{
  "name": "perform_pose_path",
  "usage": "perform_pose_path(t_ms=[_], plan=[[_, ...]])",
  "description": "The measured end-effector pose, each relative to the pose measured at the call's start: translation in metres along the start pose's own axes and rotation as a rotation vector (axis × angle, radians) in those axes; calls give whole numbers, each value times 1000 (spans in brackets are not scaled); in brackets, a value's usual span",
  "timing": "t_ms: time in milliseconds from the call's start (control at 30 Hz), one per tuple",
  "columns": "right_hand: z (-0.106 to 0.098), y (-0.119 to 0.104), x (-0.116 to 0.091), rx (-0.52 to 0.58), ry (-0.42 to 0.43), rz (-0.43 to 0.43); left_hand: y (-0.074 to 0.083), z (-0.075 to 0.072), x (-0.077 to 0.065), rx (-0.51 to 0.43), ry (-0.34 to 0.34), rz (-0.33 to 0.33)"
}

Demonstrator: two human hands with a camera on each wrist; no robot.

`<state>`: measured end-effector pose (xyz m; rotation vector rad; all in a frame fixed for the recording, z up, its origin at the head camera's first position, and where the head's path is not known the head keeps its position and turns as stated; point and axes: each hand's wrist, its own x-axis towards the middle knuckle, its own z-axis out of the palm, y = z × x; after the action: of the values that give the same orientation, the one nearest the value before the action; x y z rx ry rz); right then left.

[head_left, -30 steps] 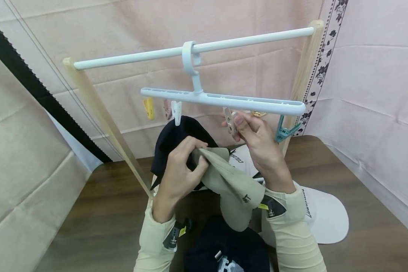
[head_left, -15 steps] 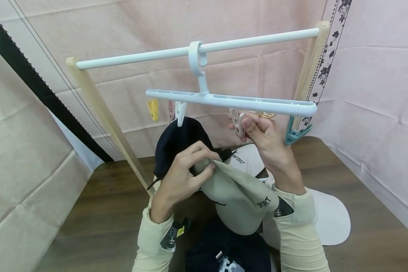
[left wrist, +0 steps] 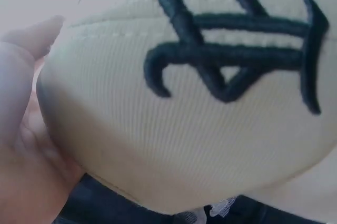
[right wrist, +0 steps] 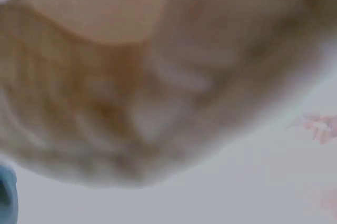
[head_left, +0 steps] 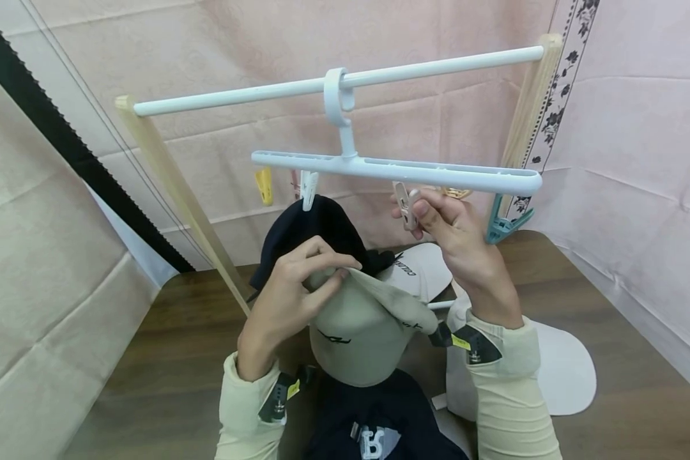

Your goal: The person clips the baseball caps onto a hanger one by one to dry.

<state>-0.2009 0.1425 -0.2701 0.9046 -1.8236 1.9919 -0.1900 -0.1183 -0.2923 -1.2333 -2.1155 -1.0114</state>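
Between thumb and fingers my left hand (head_left: 296, 284) pinches the upper edge of a beige baseball cap (head_left: 353, 338). The cap hangs below that hand, dark embroidery on its front, which fills the left wrist view. Farther right, my right hand (head_left: 448, 230) pinches a pale grey clothespin (head_left: 405, 206) under the light blue hanger (head_left: 391, 169). A gap separates the cap's pinched edge from this clothespin. Behind my left hand a black cap (head_left: 313, 233) hangs from a white clothespin (head_left: 308, 190) on the hanger. Blurred brownish shapes cover most of the right wrist view.
The hanger hooks over a white rail (head_left: 230, 97) on wooden posts. A yellow clothespin (head_left: 264, 185) and a teal clothespin (head_left: 506, 223) hang from it. White caps (head_left: 566, 370) and a dark cap (head_left: 379, 409) lie on the brown table (head_left: 144, 377).
My left hand has moved left relative to the hanger. The beige cap has swung so its embroidered front faces the head camera. My right hand keeps its pinch on the clothespin.
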Motion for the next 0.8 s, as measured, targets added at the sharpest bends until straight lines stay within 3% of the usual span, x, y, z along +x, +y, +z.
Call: perform_pose_path(t_ms=[200, 533, 633, 800], plan=[[0, 0, 0, -2, -11, 5, -3, 1, 0, 75, 9, -13], [-2, -2, -3, -11, 1, 7, -2, 10, 5, 219, 146, -68], [2, -1, -3, -11, 2, 15, -3, 15, 5, 248, 131, -100], [7, -3, -2, -29, 19, 57, -3, 23, 4, 300, 30, -196]])
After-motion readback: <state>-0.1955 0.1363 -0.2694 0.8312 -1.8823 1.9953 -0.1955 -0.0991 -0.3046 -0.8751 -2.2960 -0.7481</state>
